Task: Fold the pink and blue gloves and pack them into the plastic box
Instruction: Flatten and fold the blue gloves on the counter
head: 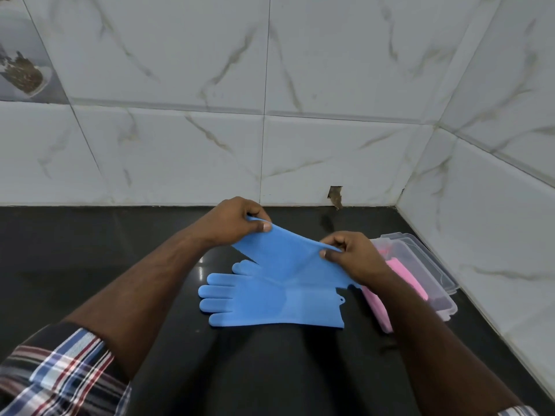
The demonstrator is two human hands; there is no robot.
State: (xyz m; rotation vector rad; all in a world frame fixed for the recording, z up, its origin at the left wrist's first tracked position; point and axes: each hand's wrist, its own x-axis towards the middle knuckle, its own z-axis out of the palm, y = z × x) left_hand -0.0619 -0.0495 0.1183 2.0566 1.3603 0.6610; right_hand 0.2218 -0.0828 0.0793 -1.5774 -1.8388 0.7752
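A blue glove [270,304] lies flat on the black counter, fingers pointing left. Above it a second blue glove [288,253] is lifted and stretched between both hands. My left hand [237,219] pinches its far left corner between thumb and fingers. My right hand [345,253] pinches its right edge. To the right stands the clear plastic box [420,250] with a folded pink glove [408,277] inside. A second pink glove [378,307] rests against the box's near side, partly hidden by my right forearm.
The black counter [90,250] ends at a white marble-tiled wall behind and another on the right. The box sits close to the right wall. A chipped hole [335,196] shows at the base of the back wall.
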